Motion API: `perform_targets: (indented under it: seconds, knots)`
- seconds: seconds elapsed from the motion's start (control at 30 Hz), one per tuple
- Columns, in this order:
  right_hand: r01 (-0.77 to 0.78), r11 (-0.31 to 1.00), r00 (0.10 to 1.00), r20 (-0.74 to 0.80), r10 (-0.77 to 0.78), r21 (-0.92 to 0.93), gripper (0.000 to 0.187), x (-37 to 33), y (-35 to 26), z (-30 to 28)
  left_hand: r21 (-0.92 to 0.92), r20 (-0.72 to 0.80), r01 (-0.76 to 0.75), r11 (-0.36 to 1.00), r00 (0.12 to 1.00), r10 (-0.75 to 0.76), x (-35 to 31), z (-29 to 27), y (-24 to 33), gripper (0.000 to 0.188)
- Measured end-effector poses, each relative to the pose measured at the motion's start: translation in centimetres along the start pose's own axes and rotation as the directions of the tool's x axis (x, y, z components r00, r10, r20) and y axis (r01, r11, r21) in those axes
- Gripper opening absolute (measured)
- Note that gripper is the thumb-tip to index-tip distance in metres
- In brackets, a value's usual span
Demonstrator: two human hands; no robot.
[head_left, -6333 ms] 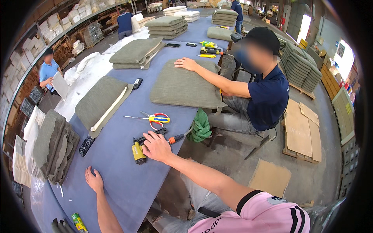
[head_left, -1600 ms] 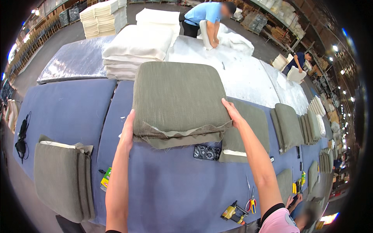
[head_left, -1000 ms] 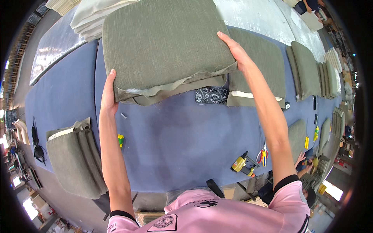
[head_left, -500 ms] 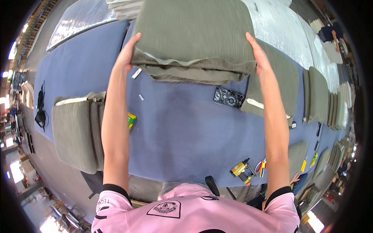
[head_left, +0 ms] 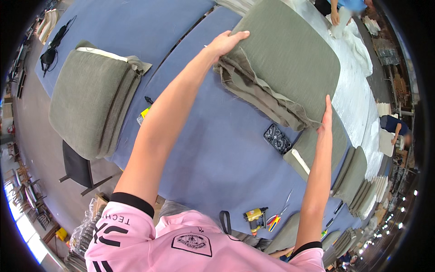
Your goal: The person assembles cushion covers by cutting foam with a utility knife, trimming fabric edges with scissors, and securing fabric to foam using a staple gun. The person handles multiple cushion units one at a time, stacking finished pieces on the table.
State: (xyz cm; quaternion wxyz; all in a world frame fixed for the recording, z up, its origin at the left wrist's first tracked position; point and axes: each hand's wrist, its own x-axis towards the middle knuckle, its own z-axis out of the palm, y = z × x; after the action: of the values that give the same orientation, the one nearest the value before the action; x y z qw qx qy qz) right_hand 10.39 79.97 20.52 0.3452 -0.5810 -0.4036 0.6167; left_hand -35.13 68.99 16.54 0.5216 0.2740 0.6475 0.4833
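Note:
Between my outstretched arms is a stack of grey-green upholstered seat pads (head_left: 290, 59), tilted in the view, with loose frayed cloth edges hanging along the side facing me. My left hand (head_left: 228, 42) grips the stack's left corner, thumb on top and fingers hidden underneath. At the right corner, my right hand (head_left: 326, 119) is pressed along the side, thumb pointing up; its other fingers are mostly hidden. Just under the stack's near right corner lies a dark patterned phone (head_left: 277, 139). Next to the phone, another grey-green fabric piece with a white edge (head_left: 301, 162) rests partly below my right hand.
On the blue table (head_left: 199, 149), another seat-pad stack (head_left: 86, 99) stands at the left. A yellow-black staple gun (head_left: 256, 220) and red-yellow-handled scissors (head_left: 273, 222) lie near the front. More pads (head_left: 353, 170) line the right. Plastic-wrapped material (head_left: 358, 95) lies beyond; co-workers are at the far right.
My view has swung to the right, so table and tools appear rotated. The stack, still between both hands, now sits further right in view and slanted.

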Motion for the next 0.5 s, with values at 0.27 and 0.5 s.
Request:
perform_targets:
  seconds: [0.27, 0.5]
  knots:
    - [-0.140, 0.969, 0.985, 0.123, 0.117, 0.202, 0.102, -0.1, 4.2, -3.7, -0.066, 0.288, 0.165, 0.984, 0.947, -0.140, -5.0, -2.4, -0.3, 0.138]
    - [-0.145, 0.938, 0.966, 0.250, 0.066, 0.313, 0.107, 0.8, 5.6, -4.3, -0.294, 0.424, 0.260, 0.920, 0.898, -0.118, -4.2, -2.8, -0.6, 0.098]
